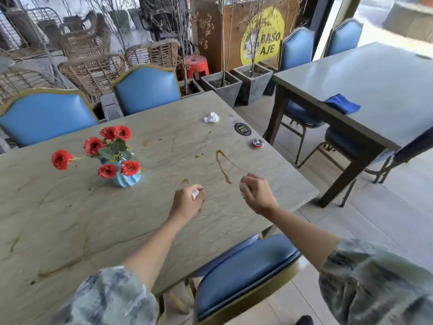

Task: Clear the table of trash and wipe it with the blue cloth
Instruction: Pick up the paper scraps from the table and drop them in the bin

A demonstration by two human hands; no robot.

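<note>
My left hand [187, 201] rests on the stone table [70, 219], fingers closed around a small crumpled white paper [195, 194]. Just above the table's near right part, my right hand [256, 192] is curled, with a bit of white paper showing at its fingers [243, 190]. Another crumpled white paper ball [211, 117] lies near the far right edge. Brown sauce streaks [222, 167] stain the top between my hands and that ball. The blue cloth [342, 103] lies folded on the neighbouring table [386, 73] to the right.
A blue vase of red flowers [121, 170] stands left of my hands. A black round sticker [242, 129] and a red round button [258, 143] sit near the right edge. Blue padded chairs [243, 270] surround both tables; grey planters [222, 86] stand behind.
</note>
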